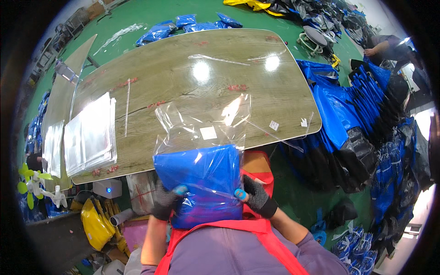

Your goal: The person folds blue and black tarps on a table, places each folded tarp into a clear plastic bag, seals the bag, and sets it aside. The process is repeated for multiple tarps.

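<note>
A folded blue sheet [201,169] sits inside a clear plastic bag [183,121], close against my red apron. The bag's loose upper part spreads over the table's near edge. My left hand [166,200], in a dark glove with a blue thumb tip, grips the bundle's left side. On the other side, my right hand [256,196], gloved alike, holds its right edge, thumb on the front. The fingers behind the bundle are hidden. A white paper label [208,133] shows through or on the bag's clear part; which, I cannot tell.
A stack of clear bags [91,135] lies on the wooden table [183,82] at left. Packed blue bundles [158,33] rest beyond the far edge. Blue and black sheets [339,110] pile up at right, near another person's hand [369,52]. A green fan [31,176] stands at lower left.
</note>
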Tool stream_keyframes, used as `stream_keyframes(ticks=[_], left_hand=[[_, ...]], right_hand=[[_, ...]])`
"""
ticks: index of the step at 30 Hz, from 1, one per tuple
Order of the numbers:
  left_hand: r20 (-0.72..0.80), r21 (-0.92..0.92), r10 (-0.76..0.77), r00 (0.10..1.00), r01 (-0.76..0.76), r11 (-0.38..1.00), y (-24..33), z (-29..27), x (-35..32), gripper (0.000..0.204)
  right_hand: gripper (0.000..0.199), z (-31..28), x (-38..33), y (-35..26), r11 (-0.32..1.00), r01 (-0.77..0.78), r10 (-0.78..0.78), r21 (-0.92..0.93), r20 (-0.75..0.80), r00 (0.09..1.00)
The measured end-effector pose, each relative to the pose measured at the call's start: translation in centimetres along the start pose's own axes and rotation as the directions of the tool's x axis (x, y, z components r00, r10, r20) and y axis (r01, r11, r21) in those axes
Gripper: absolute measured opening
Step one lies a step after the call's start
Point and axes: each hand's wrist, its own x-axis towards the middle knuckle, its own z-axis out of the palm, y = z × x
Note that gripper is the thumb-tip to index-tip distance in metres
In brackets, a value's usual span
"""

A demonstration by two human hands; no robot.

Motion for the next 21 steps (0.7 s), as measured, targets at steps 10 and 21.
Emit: stream_keyframes(ticks=[10, 21], left_hand=[[-0.097, -0.189, 0.260, 0.961, -0.274, 0.943, -0.7, 0.8, 1.6, 0.025], [-0.020, -0.406, 0.115, 0.993, -0.113, 0.907, -2.5, -0.4, 2.6, 0.063]], right_hand=[[0.091, -0.4, 0.9, -1.8, 0.992, -0.090, 0.076, 0.084, 0.154, 0.985], [0.068, 0.0, 1.0, -0.6, 0.988, -0.035, 0.026, 0.151, 0.060, 0.998]])
